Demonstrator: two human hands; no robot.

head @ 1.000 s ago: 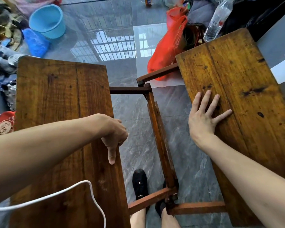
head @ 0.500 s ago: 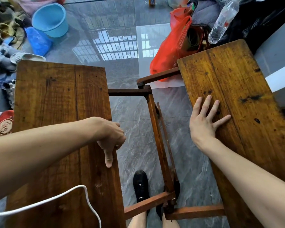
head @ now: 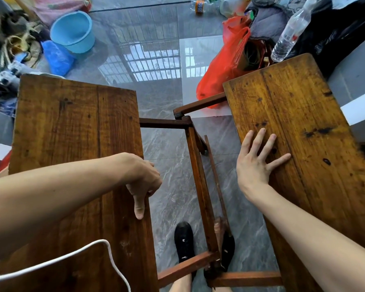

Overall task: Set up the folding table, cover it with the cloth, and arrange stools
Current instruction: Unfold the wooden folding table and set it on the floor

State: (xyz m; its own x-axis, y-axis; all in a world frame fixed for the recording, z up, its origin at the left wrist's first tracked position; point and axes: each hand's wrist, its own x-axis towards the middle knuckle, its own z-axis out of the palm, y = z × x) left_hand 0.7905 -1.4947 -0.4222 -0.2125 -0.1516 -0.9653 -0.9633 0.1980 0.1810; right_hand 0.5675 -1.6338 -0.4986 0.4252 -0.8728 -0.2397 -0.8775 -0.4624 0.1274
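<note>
The folding table stands spread apart below me: a dark brown left leaf and a lighter, yellowish right leaf, with a gap between them. In that gap the wooden frame rail and its cross bars show above the floor. My left hand grips the inner edge of the left leaf, fingers curled under and thumb lying on top. My right hand lies flat with spread fingers on the right leaf near its inner edge. No cloth or stools are identifiable.
A white cord crosses the left leaf near me. My black shoes stand on the grey tile floor inside the gap. Beyond are a blue bucket, a red plastic bag, a clear water bottle and clutter at far left.
The two leaves sit slightly wider apart and lower in view than a second ago. Both hands keep the same hold on their leaves.
</note>
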